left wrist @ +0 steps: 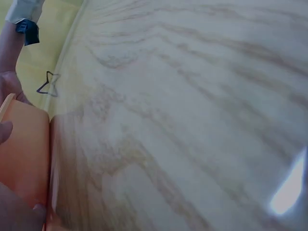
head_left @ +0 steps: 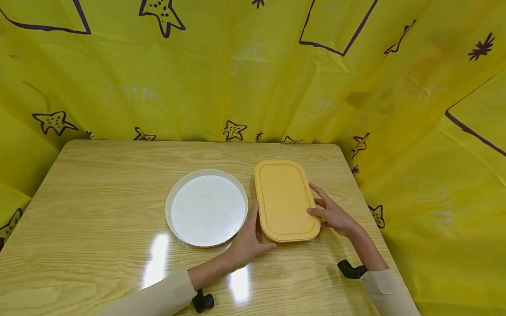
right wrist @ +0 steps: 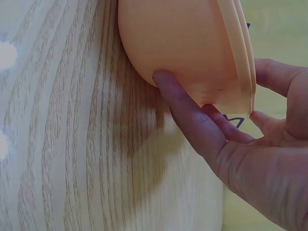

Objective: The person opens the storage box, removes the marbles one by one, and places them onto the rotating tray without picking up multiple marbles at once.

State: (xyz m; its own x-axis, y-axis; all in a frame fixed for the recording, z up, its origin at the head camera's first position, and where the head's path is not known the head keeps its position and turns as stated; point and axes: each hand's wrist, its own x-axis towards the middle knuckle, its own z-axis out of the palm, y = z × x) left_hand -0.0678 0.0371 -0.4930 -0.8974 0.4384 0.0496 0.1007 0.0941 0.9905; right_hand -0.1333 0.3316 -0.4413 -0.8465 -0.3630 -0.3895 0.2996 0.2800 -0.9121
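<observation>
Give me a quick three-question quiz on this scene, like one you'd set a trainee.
1. Where is the lid? (a) inside the tray (b) on the box (c) leaning on the curtain
2. True or false: in the head view, the tray is left of the box.
3. How many hands are at the box?

Key: 1. b. 2. True. 3. Two, the left hand and the right hand.
</observation>
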